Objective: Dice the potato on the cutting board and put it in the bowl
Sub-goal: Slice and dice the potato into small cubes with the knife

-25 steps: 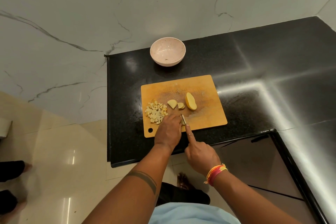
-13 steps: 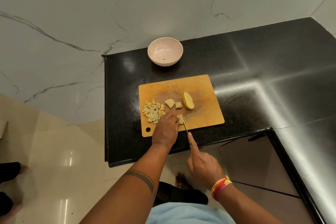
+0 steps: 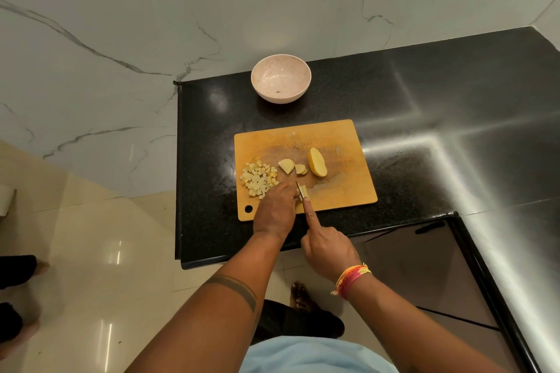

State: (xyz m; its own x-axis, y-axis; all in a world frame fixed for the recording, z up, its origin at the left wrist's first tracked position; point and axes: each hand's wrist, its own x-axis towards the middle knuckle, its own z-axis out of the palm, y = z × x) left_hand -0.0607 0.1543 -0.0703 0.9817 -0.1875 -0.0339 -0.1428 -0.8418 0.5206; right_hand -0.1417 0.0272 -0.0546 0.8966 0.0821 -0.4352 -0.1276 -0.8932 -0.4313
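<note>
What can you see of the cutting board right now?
The cutting board is a flat orange-tan rectangle, wood by its look, with rounded corners and a hole in its near left corner. It lies on the black counter, nearer than the pink bowl and apart from it. Its middle is scuffed pale. On it sit a diced pile at left and three larger potato pieces. The left hand and knife work at its near edge.
</note>
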